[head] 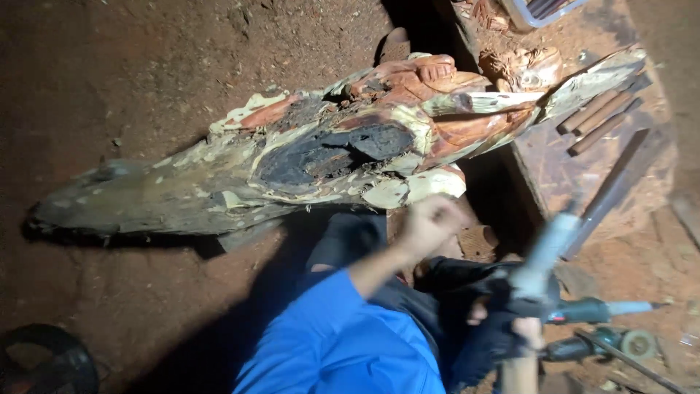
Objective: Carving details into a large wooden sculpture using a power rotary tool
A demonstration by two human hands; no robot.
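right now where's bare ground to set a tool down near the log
Bare dirt lies above the log, top left, and below its dark tapered end. Crowded on the right: chisels on the board, power tools by the right hand.

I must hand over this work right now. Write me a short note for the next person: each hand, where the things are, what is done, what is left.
Left hand: closed in a fist just below the big carved log; blurred, so I cannot tell if it holds anything.
Right hand: gripping a grey tool handle, blurred too.
The log lies on the dirt floor, its right end resting on a wooden bench.
Chisels lie on the bench; power tools lie on the floor by the right hand.
Done: red carved forms show at the log's right end.
Left: the grey left end is uncarved, and a dark charred-looking patch sits in the middle.
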